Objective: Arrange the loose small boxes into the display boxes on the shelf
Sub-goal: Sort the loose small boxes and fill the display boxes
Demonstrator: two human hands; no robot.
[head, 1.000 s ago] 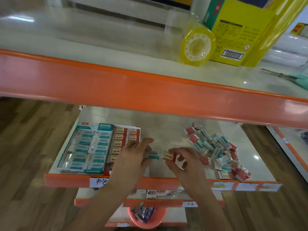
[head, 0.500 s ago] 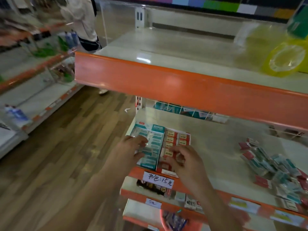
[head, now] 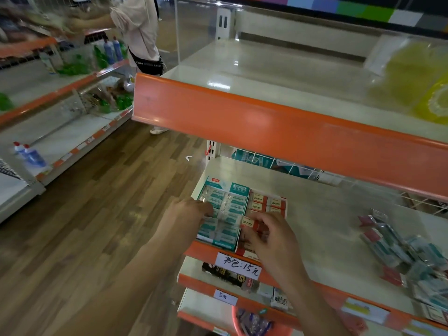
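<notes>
Two display boxes stand side by side at the left front of the middle shelf: a teal display box [head: 238, 187] filled with teal small boxes, and a red display box [head: 266, 200] with red-and-cream small boxes. My left hand [head: 186, 219] hovers over the teal box's left side, fingertips curled round a teal small box [head: 209, 220]. My right hand [head: 269, 235] pinches a red small box [head: 247, 222] over the red box's front rows. A pile of loose small boxes [head: 409, 258] lies at the right of the shelf.
An orange-edged upper shelf [head: 278, 124] overhangs the work area. A handwritten price label [head: 238, 265] hangs on the shelf's front rail. Lower shelves hold more goods and an orange basket [head: 257, 323]. A person [head: 140, 32] stands in the aisle at the far left by another rack.
The view swung left and up, so the display boxes sit at the centre. Both hands moved from the shelf's middle to the display boxes, carrying a teal and a red small box.
</notes>
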